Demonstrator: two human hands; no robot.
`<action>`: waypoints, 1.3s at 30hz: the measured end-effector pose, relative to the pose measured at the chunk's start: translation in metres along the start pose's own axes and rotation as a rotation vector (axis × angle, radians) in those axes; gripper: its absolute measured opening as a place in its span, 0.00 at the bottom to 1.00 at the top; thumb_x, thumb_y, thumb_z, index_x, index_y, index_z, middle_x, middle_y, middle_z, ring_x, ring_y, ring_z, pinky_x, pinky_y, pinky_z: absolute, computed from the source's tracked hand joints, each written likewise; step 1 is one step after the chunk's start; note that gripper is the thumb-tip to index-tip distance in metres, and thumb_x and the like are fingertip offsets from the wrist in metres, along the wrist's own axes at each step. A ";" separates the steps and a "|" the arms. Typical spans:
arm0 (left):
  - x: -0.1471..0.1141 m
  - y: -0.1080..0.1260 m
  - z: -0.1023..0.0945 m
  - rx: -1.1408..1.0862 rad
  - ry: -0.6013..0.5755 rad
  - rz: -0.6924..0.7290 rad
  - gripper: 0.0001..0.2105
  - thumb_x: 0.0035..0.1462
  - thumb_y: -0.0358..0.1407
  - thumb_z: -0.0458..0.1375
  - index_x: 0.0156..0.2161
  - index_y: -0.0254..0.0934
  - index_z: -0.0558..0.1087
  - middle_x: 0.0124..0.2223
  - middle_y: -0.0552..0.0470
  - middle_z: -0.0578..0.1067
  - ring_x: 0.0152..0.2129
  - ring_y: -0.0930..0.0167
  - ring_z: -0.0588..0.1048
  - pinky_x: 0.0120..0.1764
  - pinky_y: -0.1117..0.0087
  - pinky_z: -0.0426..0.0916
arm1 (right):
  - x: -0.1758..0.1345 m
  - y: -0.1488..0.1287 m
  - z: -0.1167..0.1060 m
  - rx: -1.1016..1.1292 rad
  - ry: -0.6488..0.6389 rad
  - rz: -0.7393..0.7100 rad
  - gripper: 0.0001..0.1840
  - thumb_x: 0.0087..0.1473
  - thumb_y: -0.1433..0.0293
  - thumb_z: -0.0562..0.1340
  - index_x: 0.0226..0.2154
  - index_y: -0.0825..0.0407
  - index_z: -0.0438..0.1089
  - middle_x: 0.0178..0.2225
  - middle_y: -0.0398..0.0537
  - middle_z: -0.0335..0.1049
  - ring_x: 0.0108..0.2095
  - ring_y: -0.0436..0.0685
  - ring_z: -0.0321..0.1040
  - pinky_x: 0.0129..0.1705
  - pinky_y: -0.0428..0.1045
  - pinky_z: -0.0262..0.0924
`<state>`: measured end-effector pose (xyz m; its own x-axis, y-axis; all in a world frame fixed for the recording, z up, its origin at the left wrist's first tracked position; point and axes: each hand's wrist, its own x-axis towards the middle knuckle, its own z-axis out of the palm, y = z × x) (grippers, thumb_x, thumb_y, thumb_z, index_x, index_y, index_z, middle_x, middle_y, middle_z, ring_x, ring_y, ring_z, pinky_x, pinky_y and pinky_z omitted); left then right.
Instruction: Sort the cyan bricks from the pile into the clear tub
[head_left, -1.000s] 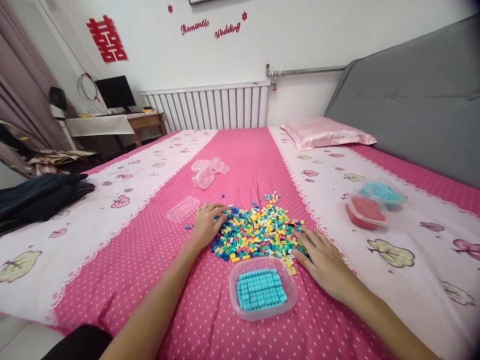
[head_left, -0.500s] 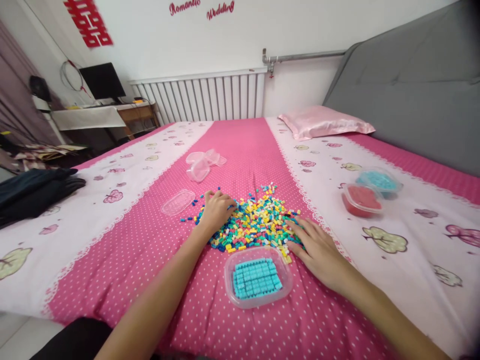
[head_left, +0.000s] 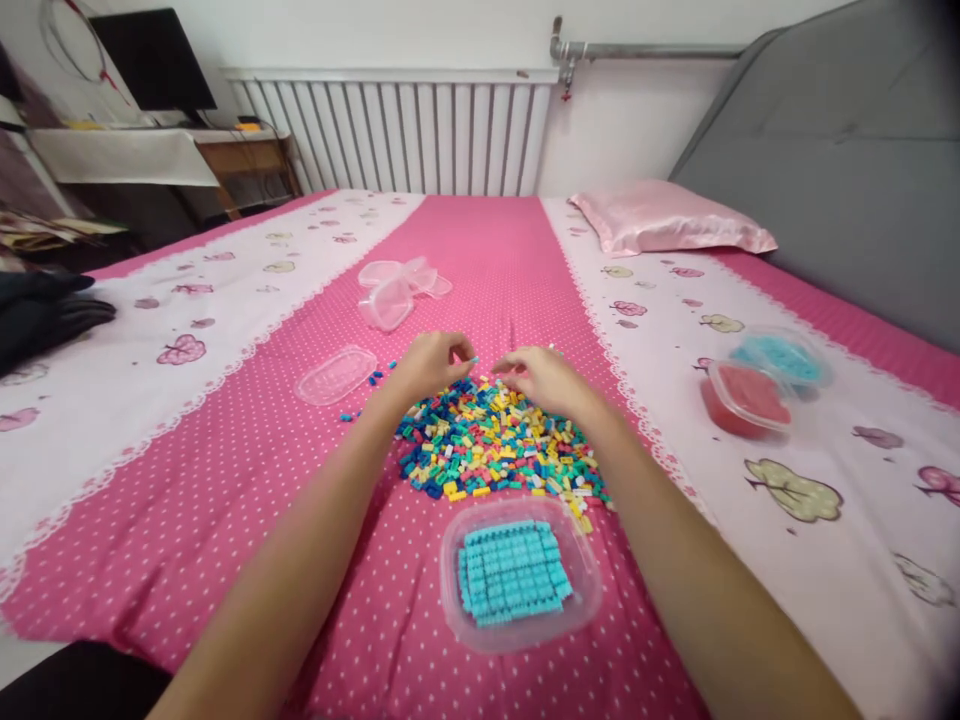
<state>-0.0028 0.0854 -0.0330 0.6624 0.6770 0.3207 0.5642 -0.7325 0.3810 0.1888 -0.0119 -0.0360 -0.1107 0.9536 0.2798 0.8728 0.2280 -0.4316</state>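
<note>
A heap of small multicoloured building bricks (head_left: pixel 495 440) is spread on the pink dotted bedspread. At its far left edge, my left hand (head_left: pixel 436 364) pinches a tiny light-blue brick (head_left: pixel 473 360) between thumb and fingertips. My right hand (head_left: pixel 546 380) hovers over the heap's far side, its bent fingers a little apart and pointing at the left hand. No brick can be made out in it. In front of the heap stands a clear plastic tub (head_left: pixel 465 628) holding light-blue bricks (head_left: pixel 514 572) laid in tight rows.
A clear lid (head_left: pixel 336 376) lies left of the heap, with several clear lids or tubs (head_left: pixel 390 300) beyond. On the right sit a tub of red pieces (head_left: pixel 746 400) and a tub of light-blue pieces (head_left: pixel 784 358). Farther back are a pink pillow (head_left: pixel 671 220) and a grey headboard (head_left: pixel 840 160).
My right hand has moved left and away from me, from the heap's right edge to its far side. The left hand has lifted a light-blue brick. The view has tipped downward.
</note>
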 end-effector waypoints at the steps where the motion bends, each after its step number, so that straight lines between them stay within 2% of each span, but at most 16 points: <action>1: 0.004 -0.001 0.002 -0.020 0.012 0.012 0.05 0.54 0.33 0.59 0.35 0.37 0.77 0.34 0.52 0.81 0.30 0.72 0.76 0.37 0.71 0.67 | 0.006 0.000 0.009 -0.008 -0.018 -0.016 0.15 0.63 0.61 0.63 0.47 0.54 0.73 0.46 0.48 0.75 0.44 0.56 0.74 0.50 0.59 0.70; 3: 0.006 -0.002 0.008 -0.041 0.051 0.014 0.07 0.55 0.33 0.58 0.37 0.36 0.77 0.36 0.50 0.81 0.33 0.71 0.76 0.40 0.70 0.67 | 0.010 0.002 0.025 -0.027 -0.041 -0.054 0.12 0.63 0.64 0.64 0.46 0.52 0.74 0.45 0.49 0.76 0.46 0.57 0.73 0.53 0.60 0.67; 6: 0.002 -0.001 0.019 -0.055 0.049 0.033 0.06 0.53 0.33 0.59 0.35 0.36 0.77 0.34 0.52 0.80 0.34 0.70 0.75 0.43 0.68 0.66 | 0.006 0.007 0.039 -0.054 -0.060 -0.092 0.12 0.60 0.69 0.66 0.47 0.51 0.76 0.44 0.52 0.77 0.48 0.62 0.71 0.54 0.62 0.62; 9: -0.004 0.003 0.023 -0.034 0.096 0.081 0.06 0.54 0.33 0.58 0.36 0.36 0.76 0.34 0.53 0.79 0.35 0.69 0.74 0.46 0.65 0.66 | 0.003 0.009 0.041 -0.071 -0.066 -0.096 0.14 0.59 0.70 0.66 0.48 0.52 0.76 0.44 0.54 0.76 0.48 0.65 0.70 0.53 0.61 0.61; 13: -0.010 0.008 0.019 -0.058 0.143 0.065 0.06 0.55 0.33 0.58 0.37 0.36 0.76 0.34 0.54 0.78 0.36 0.70 0.75 0.46 0.66 0.66 | 0.001 0.004 0.034 -0.095 -0.064 -0.078 0.12 0.61 0.72 0.63 0.47 0.52 0.76 0.42 0.53 0.76 0.46 0.64 0.71 0.50 0.59 0.61; 16: -0.014 0.012 0.016 -0.092 0.125 0.037 0.05 0.55 0.33 0.59 0.37 0.36 0.76 0.35 0.54 0.78 0.36 0.70 0.75 0.45 0.67 0.68 | -0.002 0.001 0.031 -0.097 0.001 -0.076 0.12 0.63 0.74 0.59 0.46 0.50 0.76 0.39 0.49 0.75 0.43 0.62 0.71 0.47 0.57 0.62; 18: -0.015 0.014 0.015 -0.113 0.102 0.022 0.05 0.55 0.32 0.59 0.38 0.36 0.76 0.35 0.54 0.77 0.37 0.70 0.76 0.45 0.66 0.69 | -0.004 0.001 0.032 -0.101 0.045 -0.093 0.11 0.63 0.73 0.59 0.43 0.49 0.76 0.38 0.49 0.74 0.42 0.62 0.71 0.46 0.57 0.62; 23: -0.016 0.018 0.012 -0.101 0.064 0.017 0.07 0.56 0.32 0.58 0.39 0.37 0.76 0.36 0.56 0.78 0.37 0.70 0.78 0.47 0.64 0.70 | -0.009 0.006 0.039 -0.156 0.023 -0.115 0.07 0.60 0.69 0.64 0.41 0.52 0.77 0.42 0.53 0.74 0.47 0.67 0.69 0.51 0.61 0.62; 27: -0.019 0.020 0.007 -0.076 -0.022 0.070 0.08 0.57 0.37 0.58 0.39 0.38 0.77 0.35 0.57 0.78 0.39 0.68 0.79 0.49 0.62 0.71 | -0.008 0.006 0.039 -0.167 0.033 -0.096 0.06 0.59 0.71 0.64 0.39 0.53 0.76 0.39 0.52 0.76 0.45 0.66 0.70 0.48 0.61 0.62; 34: -0.023 0.021 -0.002 -0.103 -0.070 0.095 0.07 0.55 0.35 0.59 0.37 0.38 0.78 0.32 0.59 0.76 0.37 0.70 0.79 0.49 0.64 0.69 | -0.010 0.001 0.024 0.023 0.140 -0.024 0.06 0.56 0.73 0.66 0.38 0.49 0.76 0.36 0.44 0.80 0.40 0.59 0.76 0.46 0.55 0.64; 39: -0.025 0.016 -0.004 -0.057 -0.137 0.137 0.06 0.54 0.33 0.60 0.37 0.39 0.79 0.32 0.58 0.79 0.31 0.72 0.77 0.39 0.70 0.67 | -0.015 0.000 0.015 0.172 0.074 0.003 0.05 0.55 0.72 0.66 0.37 0.49 0.77 0.35 0.43 0.81 0.38 0.57 0.78 0.43 0.53 0.67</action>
<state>-0.0122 0.0570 -0.0308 0.7942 0.5521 0.2540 0.4377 -0.8096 0.3911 0.1828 -0.0235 -0.0534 -0.0673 0.9390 0.3374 0.7786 0.2609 -0.5708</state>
